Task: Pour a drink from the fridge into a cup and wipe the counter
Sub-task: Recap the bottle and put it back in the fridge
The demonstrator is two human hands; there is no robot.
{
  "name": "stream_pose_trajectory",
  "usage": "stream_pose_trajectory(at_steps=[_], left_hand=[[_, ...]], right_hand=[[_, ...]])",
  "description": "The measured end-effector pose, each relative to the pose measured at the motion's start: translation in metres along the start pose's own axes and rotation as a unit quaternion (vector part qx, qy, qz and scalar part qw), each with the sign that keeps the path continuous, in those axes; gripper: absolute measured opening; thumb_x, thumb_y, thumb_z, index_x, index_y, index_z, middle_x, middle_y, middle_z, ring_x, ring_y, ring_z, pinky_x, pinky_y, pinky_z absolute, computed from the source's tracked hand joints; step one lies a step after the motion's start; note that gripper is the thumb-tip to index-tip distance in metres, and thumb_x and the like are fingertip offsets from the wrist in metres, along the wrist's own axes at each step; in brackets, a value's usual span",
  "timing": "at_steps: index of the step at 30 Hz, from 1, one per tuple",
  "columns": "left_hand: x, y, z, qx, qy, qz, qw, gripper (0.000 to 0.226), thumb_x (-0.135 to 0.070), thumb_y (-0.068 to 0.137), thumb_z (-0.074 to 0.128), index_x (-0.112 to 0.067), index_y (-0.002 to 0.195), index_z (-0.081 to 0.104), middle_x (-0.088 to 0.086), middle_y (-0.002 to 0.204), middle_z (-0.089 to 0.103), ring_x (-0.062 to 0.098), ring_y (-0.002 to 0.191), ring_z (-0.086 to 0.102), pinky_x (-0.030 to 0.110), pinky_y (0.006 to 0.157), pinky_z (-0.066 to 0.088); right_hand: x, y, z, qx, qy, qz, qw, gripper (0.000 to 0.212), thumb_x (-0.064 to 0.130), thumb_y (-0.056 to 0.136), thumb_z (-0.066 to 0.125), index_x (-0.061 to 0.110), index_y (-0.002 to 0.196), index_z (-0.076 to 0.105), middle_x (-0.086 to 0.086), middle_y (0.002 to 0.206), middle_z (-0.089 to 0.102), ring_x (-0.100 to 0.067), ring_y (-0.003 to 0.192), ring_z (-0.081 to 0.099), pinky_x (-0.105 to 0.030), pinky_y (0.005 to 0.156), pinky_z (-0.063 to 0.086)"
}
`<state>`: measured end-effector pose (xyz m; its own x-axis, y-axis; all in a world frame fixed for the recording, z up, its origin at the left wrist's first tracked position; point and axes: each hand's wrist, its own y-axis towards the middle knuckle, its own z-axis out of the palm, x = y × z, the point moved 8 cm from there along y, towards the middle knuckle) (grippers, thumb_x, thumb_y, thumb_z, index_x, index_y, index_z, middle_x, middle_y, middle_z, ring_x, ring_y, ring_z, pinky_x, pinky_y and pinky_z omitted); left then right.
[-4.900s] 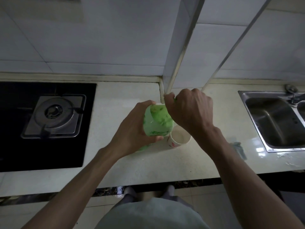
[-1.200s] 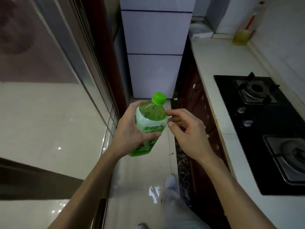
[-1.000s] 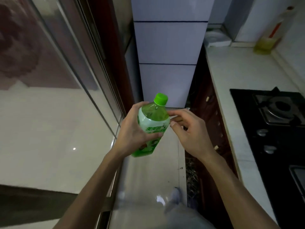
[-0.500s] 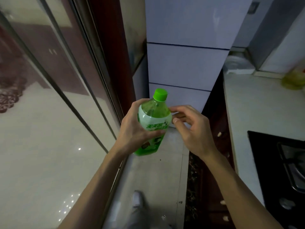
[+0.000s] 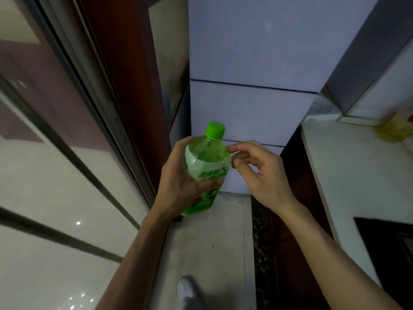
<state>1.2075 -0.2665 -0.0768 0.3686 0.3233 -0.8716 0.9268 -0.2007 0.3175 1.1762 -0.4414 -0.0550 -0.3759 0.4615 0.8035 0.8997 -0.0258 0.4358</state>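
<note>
A green drink bottle (image 5: pixel 206 162) with a green cap (image 5: pixel 215 130) and a white-green label is upright in front of me. My left hand (image 5: pixel 181 184) grips its body from the left. My right hand (image 5: pixel 259 173) hovers just right of the bottle with loosely curled fingers, its fingertips at the bottle's shoulder, holding nothing. Straight ahead stands the white fridge (image 5: pixel 252 104) with all its doors closed. The cup is out of view.
A glass sliding door and dark red frame (image 5: pixel 125 90) run along the left. The white counter (image 5: pixel 348 166) lies to the right with a yellowish bottle (image 5: pixel 393 130) at its back and the black hob's corner (image 5: pixel 388 242). Tiled floor (image 5: pixel 214 247) is below, my shoe visible.
I have turned from the counter and walked toward the fridge, which now looms closer. The bottle, capped, stays in my left hand; my right hand stays beside it.
</note>
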Motion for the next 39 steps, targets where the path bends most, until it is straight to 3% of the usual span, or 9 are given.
stream_pose_trajectory(at_steps=[6,10,14,18,26,29,33,36,39], left_hand=[[0.028,0.062,-0.017,-0.001,0.003,-0.004,1.000,0.090,-0.035,0.053,0.092,-0.031,0.130,0.045,-0.013,0.121,0.059,0.003,0.110,0.058,0.024,0.089,0.051],[0.045,0.092,-0.023,-0.023,0.005,-0.020,1.000,0.088,-0.030,0.055,0.093,-0.035,0.128,0.045,-0.014,0.119,0.059,-0.001,0.108,0.057,0.015,0.085,0.048],[0.060,0.120,-0.025,-0.051,0.010,-0.037,0.998,0.087,-0.030,0.054,0.093,-0.036,0.127,0.045,-0.017,0.117,0.059,-0.002,0.106,0.058,0.018,0.084,0.050],[0.070,0.150,-0.023,-0.087,0.037,-0.055,0.994,0.086,-0.033,0.054,0.092,-0.037,0.125,0.045,-0.016,0.115,0.059,-0.005,0.102,0.057,0.005,0.077,0.045],[0.078,0.218,-0.007,-0.153,0.042,-0.114,0.981,0.081,-0.036,0.054,0.090,-0.044,0.117,0.039,-0.019,0.109,0.059,-0.007,0.098,0.058,0.010,0.071,0.046],[0.080,0.241,0.001,-0.174,0.041,-0.129,0.975,0.081,-0.033,0.056,0.091,-0.046,0.117,0.040,-0.021,0.108,0.058,-0.010,0.096,0.056,0.012,0.070,0.045],[0.081,0.265,0.011,-0.199,0.040,-0.152,0.967,0.084,-0.029,0.058,0.092,-0.044,0.120,0.037,-0.026,0.101,0.055,-0.011,0.090,0.054,0.007,0.066,0.041],[0.085,0.278,0.017,-0.206,0.039,-0.165,0.964,0.086,-0.029,0.058,0.091,-0.041,0.124,0.038,-0.025,0.100,0.055,-0.004,0.092,0.057,0.014,0.070,0.046],[0.087,0.285,0.020,-0.212,0.043,-0.175,0.960,0.088,-0.030,0.057,0.091,-0.036,0.128,0.039,-0.024,0.101,0.056,0.000,0.096,0.059,0.021,0.075,0.050]], right_hand=[[-0.017,0.062,0.025,-0.014,0.003,0.012,1.000,0.027,0.000,0.086,0.055,0.010,0.106,0.070,0.001,0.101,0.067,-0.018,0.085,0.067,-0.038,0.079,0.056],[-0.031,0.102,0.039,-0.004,-0.003,0.008,1.000,0.024,-0.001,0.086,0.055,0.007,0.103,0.070,0.001,0.100,0.067,-0.015,0.082,0.066,-0.028,0.077,0.055],[-0.045,0.140,0.048,0.009,-0.005,-0.001,1.000,0.023,0.001,0.085,0.054,0.010,0.099,0.070,0.001,0.097,0.068,-0.013,0.078,0.066,-0.023,0.074,0.053],[-0.064,0.180,0.055,0.032,-0.012,-0.011,0.999,0.022,0.000,0.088,0.055,0.011,0.100,0.070,0.003,0.097,0.068,-0.012,0.080,0.065,-0.026,0.073,0.055],[-0.102,0.284,0.056,0.092,-0.006,-0.039,0.995,0.014,0.014,0.087,0.058,0.013,0.092,0.071,0.004,0.088,0.071,-0.009,0.077,0.066,-0.029,0.071,0.055],[-0.119,0.337,0.060,0.135,-0.086,-0.047,0.986,0.015,0.013,0.091,0.058,0.009,0.098,0.071,-0.005,0.097,0.071,-0.016,0.084,0.065,-0.034,0.078,0.054],[-0.134,0.403,0.078,0.194,-0.258,-0.117,0.939,0.023,0.014,0.092,0.053,0.002,0.104,0.067,-0.013,0.109,0.061,-0.027,0.098,0.057,-0.038,0.086,0.047],[-0.131,0.435,0.102,0.215,-0.396,-0.216,0.866,0.024,0.014,0.085,0.054,0.001,0.101,0.066,-0.016,0.109,0.060,-0.032,0.103,0.053,-0.036,0.093,0.035],[-0.122,0.448,0.126,0.235,-0.479,-0.294,0.793,0.030,0.017,0.080,0.055,-0.001,0.100,0.068,-0.019,0.109,0.061,-0.034,0.110,0.051,-0.041,0.113,0.021]])
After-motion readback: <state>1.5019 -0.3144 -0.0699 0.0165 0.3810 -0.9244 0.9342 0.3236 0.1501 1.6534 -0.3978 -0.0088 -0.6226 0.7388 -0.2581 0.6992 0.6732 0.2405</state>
